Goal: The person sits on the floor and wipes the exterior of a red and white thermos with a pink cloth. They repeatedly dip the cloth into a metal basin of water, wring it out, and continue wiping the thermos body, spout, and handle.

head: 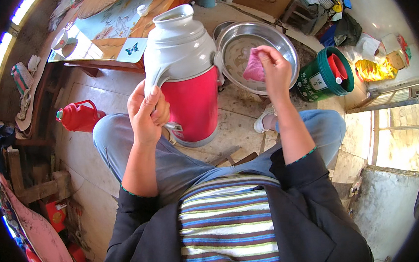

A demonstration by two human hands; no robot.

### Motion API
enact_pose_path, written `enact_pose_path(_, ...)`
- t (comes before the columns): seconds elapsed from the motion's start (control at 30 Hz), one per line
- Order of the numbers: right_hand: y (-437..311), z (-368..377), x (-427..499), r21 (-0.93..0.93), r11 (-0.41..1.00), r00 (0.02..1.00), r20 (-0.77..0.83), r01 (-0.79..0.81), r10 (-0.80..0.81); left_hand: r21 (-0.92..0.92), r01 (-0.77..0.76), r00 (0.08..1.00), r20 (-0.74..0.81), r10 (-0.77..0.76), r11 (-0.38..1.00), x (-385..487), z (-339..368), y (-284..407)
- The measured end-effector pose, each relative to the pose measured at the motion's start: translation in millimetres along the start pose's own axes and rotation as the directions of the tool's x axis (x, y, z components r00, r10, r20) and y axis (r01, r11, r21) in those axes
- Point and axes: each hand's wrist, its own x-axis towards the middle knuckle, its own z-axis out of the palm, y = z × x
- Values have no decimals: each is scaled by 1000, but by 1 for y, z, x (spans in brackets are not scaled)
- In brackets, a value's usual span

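Note:
A large thermos flask (191, 104), pink-red below with a white top and spout, is held tilted by its white handle in my left hand (148, 109). Between the thumb and fingers of my right hand (276, 68) hangs a pink cloth (254, 67), to the right of the flask and over a metal basin (296, 60). Shallow cloudy water lies in that basin. The flask's mouth is uncovered. A white stopper-like cap (142, 10) rests on the table at the upper left.
The wooden table (110, 53) holds a butterfly-print tile (131, 50) and a cup (60, 39). A smaller red thermos (81, 116) stands on the tiled floor at left. Right of the basin is a green bucket (311, 79) with a red object inside. Bags lie along the wall.

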Motion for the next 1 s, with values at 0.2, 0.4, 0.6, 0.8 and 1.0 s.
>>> enact_pose_path(0.2, 99, -50, 53, -412, 898, 938, 223, -156, 265, 127, 63, 990, -129, -47, 990, 2, 1, -18)
enact_pose_path(0.4, 162, -46, 62, -830, 524, 868, 104, -193, 485, 66, 122, 977, -182, -109, 990, 9, -8, -29)
enact_pose_path(0.6, 225, -16, 60, -811, 581, 883, 222, -68, 413, 129, 199, 959, -232, -166, 972, 22, 1, -47)
enact_pose_path(0.8, 247, 27, 60, -801, 592, 810, 290, -85, 509, 195, 274, 936, -277, -215, 942, 34, 4, -61)
enact_pose_path(1.0, 299, 15, 37, -880, 472, 770, 338, 55, 541, 201, 291, 938, -254, -237, 936, 48, 5, -69)
